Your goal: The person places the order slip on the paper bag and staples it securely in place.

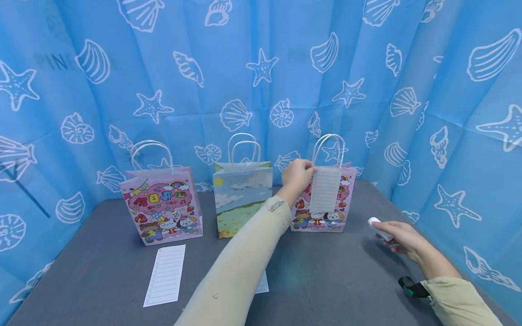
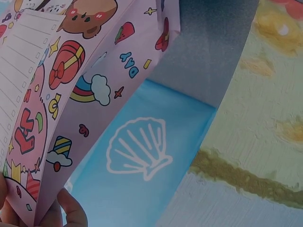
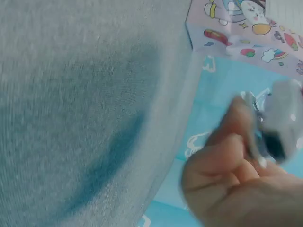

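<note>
My left hand [image 1: 297,175] pinches the top left edge of the right-hand pink paper gift bag [image 1: 302,221] together with a lined checklist slip [image 1: 325,190]. The slip lies flat against the bag's printed front, below the white twisted handles. In the left wrist view, my fingers [image 2: 72,210] grip the bag's top corner, and the slip [image 2: 19,71] covers part of the front. Over the table to the right of the bag, my right hand [image 1: 401,239] holds a small white stapler [image 1: 382,230]. The stapler [image 3: 283,118] looks blurred in the right wrist view, apart from the bag.
A matching pink bag [image 1: 163,208] stands at the left, and a landscape-printed bag [image 1: 243,194] in the middle. One checklist slip [image 1: 165,275] lies before the left bag; another slip [image 1: 263,285] is mostly hidden under my left arm. A blue shell-patterned curtain [image 1: 261,90] hangs behind.
</note>
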A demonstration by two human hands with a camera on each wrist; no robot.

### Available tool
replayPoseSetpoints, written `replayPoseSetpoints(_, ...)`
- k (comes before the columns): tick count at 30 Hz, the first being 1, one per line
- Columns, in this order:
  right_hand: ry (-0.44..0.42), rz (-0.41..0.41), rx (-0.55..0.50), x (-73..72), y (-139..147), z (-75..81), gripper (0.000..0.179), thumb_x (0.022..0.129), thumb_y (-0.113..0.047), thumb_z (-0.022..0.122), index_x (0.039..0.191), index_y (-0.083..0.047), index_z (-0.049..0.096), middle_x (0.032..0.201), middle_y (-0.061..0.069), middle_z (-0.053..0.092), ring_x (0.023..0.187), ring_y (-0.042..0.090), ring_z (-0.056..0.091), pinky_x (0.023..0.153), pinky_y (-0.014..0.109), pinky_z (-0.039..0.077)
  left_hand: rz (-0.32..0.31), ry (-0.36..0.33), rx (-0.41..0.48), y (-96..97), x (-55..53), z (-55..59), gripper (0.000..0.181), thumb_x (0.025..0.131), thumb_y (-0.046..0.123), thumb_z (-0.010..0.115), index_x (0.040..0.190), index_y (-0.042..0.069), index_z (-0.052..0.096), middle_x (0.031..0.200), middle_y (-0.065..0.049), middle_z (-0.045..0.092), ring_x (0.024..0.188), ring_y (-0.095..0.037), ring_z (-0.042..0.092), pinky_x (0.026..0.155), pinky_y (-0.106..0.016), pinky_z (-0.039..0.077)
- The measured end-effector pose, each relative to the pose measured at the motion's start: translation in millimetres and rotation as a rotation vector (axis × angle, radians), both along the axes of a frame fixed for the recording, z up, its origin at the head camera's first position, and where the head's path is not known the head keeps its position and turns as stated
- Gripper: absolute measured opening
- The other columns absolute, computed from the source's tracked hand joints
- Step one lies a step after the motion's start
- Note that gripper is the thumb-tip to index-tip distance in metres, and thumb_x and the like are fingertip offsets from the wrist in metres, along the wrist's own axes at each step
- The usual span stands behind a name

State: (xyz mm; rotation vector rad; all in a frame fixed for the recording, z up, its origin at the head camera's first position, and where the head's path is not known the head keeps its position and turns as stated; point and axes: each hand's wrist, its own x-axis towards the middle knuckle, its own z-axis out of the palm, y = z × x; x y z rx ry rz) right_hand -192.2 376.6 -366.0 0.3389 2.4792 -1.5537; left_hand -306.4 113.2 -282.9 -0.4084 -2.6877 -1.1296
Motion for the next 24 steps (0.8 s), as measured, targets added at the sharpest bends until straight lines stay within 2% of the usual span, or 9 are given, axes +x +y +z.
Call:
replayPoseSetpoints(2,0.055,-0.005,-0.063,-1.2,2,-4.4,0.064,0.099,-0.041,0.053,0.130,0.013,0.041,0.089,-0.002,0.060,0.068,0.011,0.049,0.058,0.025,0.045,0.002,-0.001,0.005,0.1,0.1,0.2,0.023,0.096,0.032,0.061,0.107,0.018,0.076,0.089,0.005,0.070,0.064,-0.007,0.051,0.055,-0.021,0.036)
replayPoseSetpoints(5,0.139,-0.001,-0.209,-3.8,4,-11.4,0.049,0.100,-0.037,0.053,0.131,0.001,0.047,0.090,-0.003,0.056,0.067,0.009,0.045,0.059,0.025,0.042,0.009,0.000,-0.003,0.1,0.5,0.4,0.022,0.096,0.032,0.061,0.106,0.018,0.076,0.084,0.005,0.069,0.062,-0.008,0.049,0.054,-0.021,0.035)
replayPoseSetpoints(9,0.195,-0.007,-0.366,-4.4,0,-11.6,0.035,0.101,-0.031,0.052,0.128,-0.008,0.047,0.092,-0.001,0.052,0.070,0.010,0.043,0.063,0.026,0.041,0.011,0.002,-0.008,0.7,1.2,0.5,0.023,0.096,0.032,0.061,0.107,0.019,0.076,0.086,0.005,0.070,0.061,-0.008,0.049,0.054,-0.021,0.035)
replayPoseSetpoints(10,0.197,-0.021,-0.378,-4.2,-3,-9.9,0.036,0.101,-0.031,0.053,0.125,-0.006,0.045,0.092,-0.002,0.051,0.071,0.010,0.042,0.063,0.026,0.039,0.010,0.001,-0.007,0.5,1.2,0.1,0.023,0.096,0.032,0.061,0.108,0.019,0.075,0.087,0.005,0.070,0.062,-0.007,0.050,0.055,-0.022,0.035)
replayPoseSetpoints(13,0.208,-0.071,-0.478,-3.9,-11,-4.4,0.017,0.100,-0.023,0.056,0.106,-0.007,0.053,0.088,-0.001,0.052,0.071,0.010,0.041,0.062,0.025,0.039,0.005,0.003,0.005,0.5,1.1,-0.5,0.023,0.097,0.032,0.061,0.109,0.018,0.075,0.091,0.005,0.071,0.065,-0.007,0.051,0.056,-0.022,0.036)
replayPoseSetpoints(15,0.206,-0.103,-0.536,-3.4,-16,-0.6,0.007,0.098,-0.017,0.058,0.093,-0.012,0.058,0.085,-0.002,0.053,0.071,0.010,0.042,0.061,0.024,0.039,0.005,0.003,0.009,0.3,1.2,-0.8,0.023,0.097,0.031,0.061,0.109,0.018,0.075,0.091,0.005,0.071,0.066,-0.007,0.052,0.057,-0.022,0.037)
replayPoseSetpoints(17,0.203,-0.127,-0.590,-2.9,-19,2.1,0.010,0.097,-0.014,0.060,0.087,-0.018,0.060,0.083,-0.004,0.054,0.071,0.009,0.043,0.061,0.023,0.039,0.006,0.003,0.010,-0.1,1.2,-1.0,0.023,0.097,0.031,0.061,0.109,0.018,0.075,0.091,0.005,0.071,0.067,-0.007,0.052,0.059,-0.022,0.038)
replayPoseSetpoints(20,0.205,-0.142,-0.650,-2.3,-24,4.5,0.014,0.096,-0.012,0.061,0.086,-0.021,0.062,0.082,-0.005,0.053,0.071,0.009,0.043,0.061,0.024,0.038,0.002,0.005,0.008,-0.6,1.2,-1.8,0.023,0.097,0.031,0.061,0.109,0.018,0.075,0.090,0.005,0.071,0.067,-0.008,0.052,0.060,-0.023,0.038)
replayPoseSetpoints(24,0.212,-0.155,-0.667,-3.4,-29,6.0,0.005,0.097,-0.014,0.059,0.098,-0.016,0.055,0.079,-0.005,0.048,0.069,0.010,0.039,0.061,0.026,0.035,0.002,0.016,0.001,-0.5,0.2,-2.5,0.023,0.097,0.032,0.060,0.109,0.018,0.075,0.091,0.005,0.071,0.068,-0.007,0.053,0.060,-0.023,0.038)
